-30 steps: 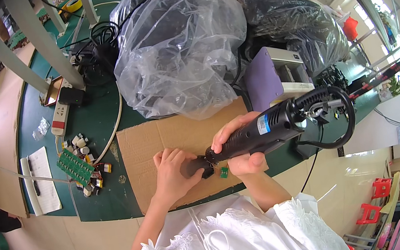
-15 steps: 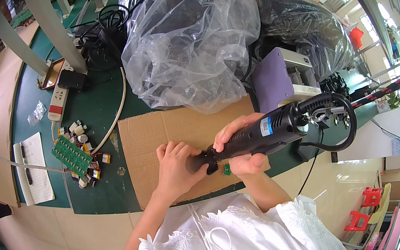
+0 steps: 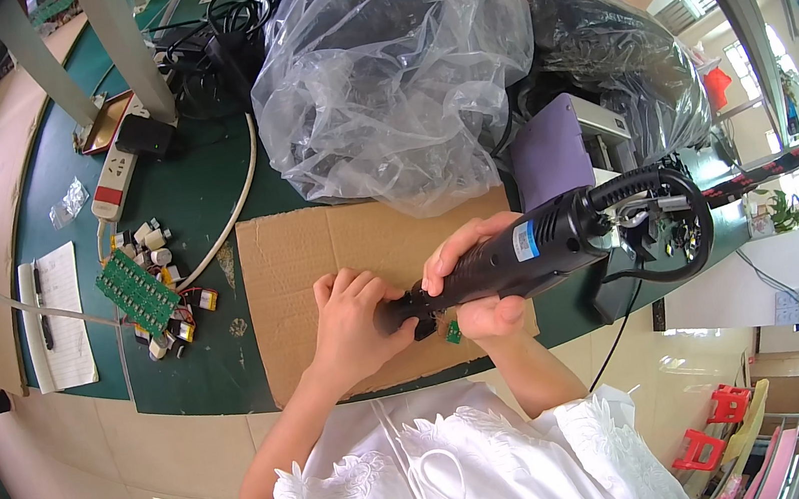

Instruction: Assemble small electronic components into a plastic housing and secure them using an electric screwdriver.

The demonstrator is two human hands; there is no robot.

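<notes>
My right hand [image 3: 472,278] grips a black rotary power tool [image 3: 541,249] with a blue label, its body lying across the view and its cord looping at the right. My left hand [image 3: 356,318] closes around the tool's front end near the tip. A small green circuit board piece [image 3: 453,332] peeks out just below the tool, between my hands. Both hands rest over a sheet of brown cardboard [image 3: 290,264] on the green workbench [image 3: 200,346].
A large clear plastic bag [image 3: 387,79] and a dark bag [image 3: 618,69] fill the back. A purple box [image 3: 548,154] stands right of centre. At left lie a green circuit board [image 3: 138,292], small parts, a power strip [image 3: 113,181] and paper [image 3: 55,315].
The view has shifted slightly; my hands stay on the tool in about the same grip, with the left hand still at its front end.
</notes>
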